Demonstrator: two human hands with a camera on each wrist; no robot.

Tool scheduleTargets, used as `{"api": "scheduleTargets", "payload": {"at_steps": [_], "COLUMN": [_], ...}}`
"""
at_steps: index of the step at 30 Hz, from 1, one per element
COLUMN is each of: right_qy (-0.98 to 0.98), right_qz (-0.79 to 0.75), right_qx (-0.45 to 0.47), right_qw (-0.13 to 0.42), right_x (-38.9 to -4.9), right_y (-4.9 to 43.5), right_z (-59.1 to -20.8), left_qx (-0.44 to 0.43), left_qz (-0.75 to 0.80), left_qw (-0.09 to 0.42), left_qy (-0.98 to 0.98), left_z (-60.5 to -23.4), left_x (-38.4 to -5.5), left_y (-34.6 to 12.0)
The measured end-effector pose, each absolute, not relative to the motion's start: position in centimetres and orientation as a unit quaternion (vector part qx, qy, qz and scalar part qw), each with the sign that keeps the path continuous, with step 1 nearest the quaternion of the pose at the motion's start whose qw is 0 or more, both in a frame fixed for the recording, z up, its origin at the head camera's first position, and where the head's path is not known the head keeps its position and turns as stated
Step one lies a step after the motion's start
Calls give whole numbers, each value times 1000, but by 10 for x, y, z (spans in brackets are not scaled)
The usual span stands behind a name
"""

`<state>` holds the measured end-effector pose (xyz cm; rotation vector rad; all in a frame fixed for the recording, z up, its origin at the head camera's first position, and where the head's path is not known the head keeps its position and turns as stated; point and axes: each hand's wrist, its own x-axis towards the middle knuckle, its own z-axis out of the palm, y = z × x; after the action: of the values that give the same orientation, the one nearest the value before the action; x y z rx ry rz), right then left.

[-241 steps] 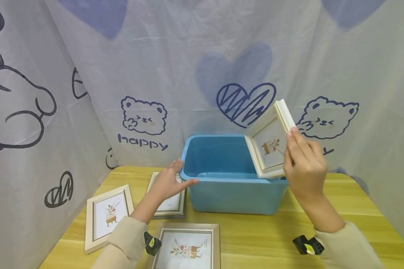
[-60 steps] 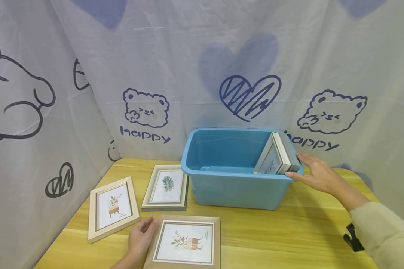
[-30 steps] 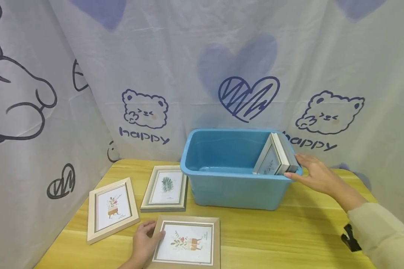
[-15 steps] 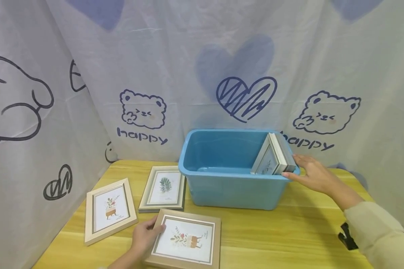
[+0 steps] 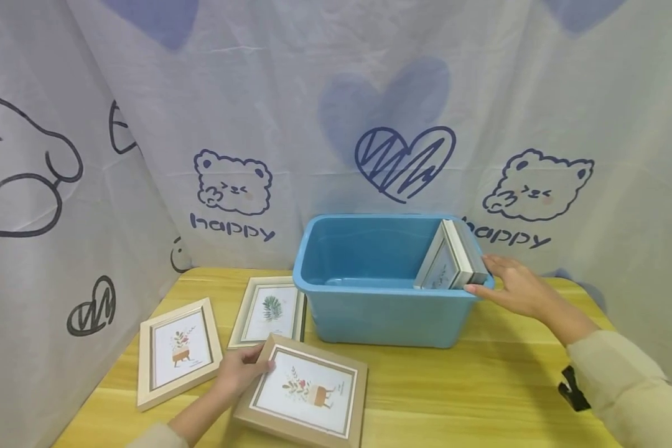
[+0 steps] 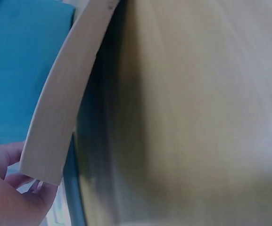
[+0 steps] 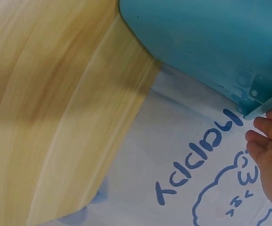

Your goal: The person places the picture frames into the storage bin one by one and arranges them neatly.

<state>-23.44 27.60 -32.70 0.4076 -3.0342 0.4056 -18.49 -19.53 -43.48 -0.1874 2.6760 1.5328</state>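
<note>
My left hand (image 5: 241, 370) pinches the upper left corner of a tan picture frame (image 5: 305, 395), thumb on the front and fingers underneath. The frame is tilted, its left side raised; in the left wrist view its pale edge (image 6: 62, 94) crosses above the table. It bears a potted-plant print. My right hand (image 5: 518, 286) rests with extended thumb and fingers on the right end of a blue plastic bin (image 5: 389, 317); in the right wrist view its fingertips (image 7: 267, 129) meet the rim from outside. Inside the bin's right end, picture frames (image 5: 450, 258) lean together.
A cream frame with a potted-plant print (image 5: 182, 351) lies at the table's left. A silvery frame with a green leaf print (image 5: 270, 311) lies beside the bin, partly overlapped by the held one. A patterned curtain (image 5: 229, 93) hangs behind the wooden table (image 5: 481, 398).
Both hands have left the earlier frame and rim positions; a white frame went into the bin. Since then my left hand took hold of the tan frame and raised its left side.
</note>
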Motion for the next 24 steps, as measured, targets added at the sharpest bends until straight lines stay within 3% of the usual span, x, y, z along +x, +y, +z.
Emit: {"api": "scheduleTargets", "payload": {"at_steps": [9, 24], "right_qy": [-984, -983], "right_qz": [119, 106], "right_qx": [131, 147], "right_qw": [23, 33], "right_x": [-234, -237], "right_y": [275, 275], "right_z": [-324, -324], "left_qx": [-37, 36], "left_qz": [458, 386], "left_qw": [55, 25], "left_qy": [887, 922], "left_z": [-405, -359], "left_x": [-195, -203], "left_y": [-193, -190]}}
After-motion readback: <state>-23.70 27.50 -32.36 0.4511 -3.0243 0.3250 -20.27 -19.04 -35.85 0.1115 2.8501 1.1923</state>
